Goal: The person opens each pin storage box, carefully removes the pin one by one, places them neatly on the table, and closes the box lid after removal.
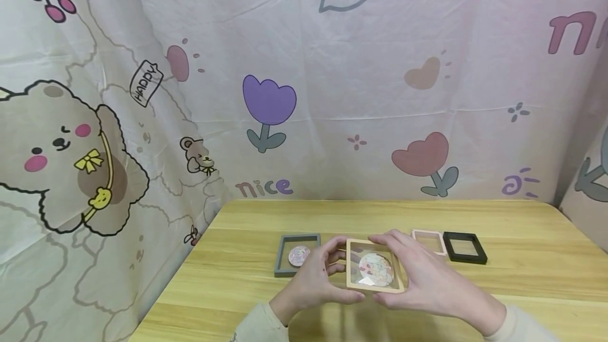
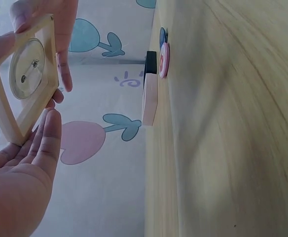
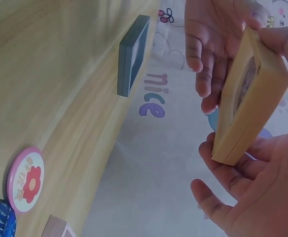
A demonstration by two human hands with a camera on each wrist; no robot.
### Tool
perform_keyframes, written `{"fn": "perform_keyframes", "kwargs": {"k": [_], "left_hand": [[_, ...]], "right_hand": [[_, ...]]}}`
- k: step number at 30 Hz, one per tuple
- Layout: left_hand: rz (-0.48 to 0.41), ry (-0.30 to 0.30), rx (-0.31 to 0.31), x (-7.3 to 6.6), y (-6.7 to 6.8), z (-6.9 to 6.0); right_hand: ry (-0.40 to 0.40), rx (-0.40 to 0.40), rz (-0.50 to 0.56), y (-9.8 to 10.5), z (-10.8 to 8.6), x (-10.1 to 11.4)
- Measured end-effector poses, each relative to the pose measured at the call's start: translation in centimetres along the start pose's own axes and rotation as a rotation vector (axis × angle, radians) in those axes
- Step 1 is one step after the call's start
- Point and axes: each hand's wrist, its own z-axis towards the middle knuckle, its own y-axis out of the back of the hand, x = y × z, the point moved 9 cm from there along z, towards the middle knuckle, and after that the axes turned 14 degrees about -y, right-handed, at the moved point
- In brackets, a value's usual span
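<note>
A beige-yellow display frame (image 1: 352, 265) with a clear middle is held up above the table, tilted. Inside it sits a round printed badge (image 1: 376, 269). My right hand (image 1: 418, 278) grips the frame by its right side, thumb below and fingers on the upper edge. At the opposite side is my left hand (image 1: 315, 273), its fingers loosely bent beside the left edge and its thumb near the bottom edge. In the left wrist view the left hand (image 2: 25, 177) has fairly straight fingers close to the frame's corner; whether they touch is unclear.
Left of the hands lies a grey frame (image 1: 278, 257) with a round badge (image 1: 298, 256). A pink frame (image 1: 444, 247) and a black frame (image 1: 481, 257) lie further right. The right wrist view shows a flower badge (image 3: 26, 182) and a blue badge (image 3: 0, 219).
</note>
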Motion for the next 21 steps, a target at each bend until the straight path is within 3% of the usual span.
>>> {"fn": "perform_keyframes", "kwargs": {"k": [9, 21], "left_hand": [[0.000, 0.001, -0.003, -0.01, 0.03, -0.04], [-0.015, -0.012, 0.009, -0.27, -0.12, -0.02]], "right_hand": [[-0.022, 0.003, -0.003, 0.11, 0.08, -0.08], [0.040, -0.048, -0.075, 0.47, 0.22, 0.41]]}}
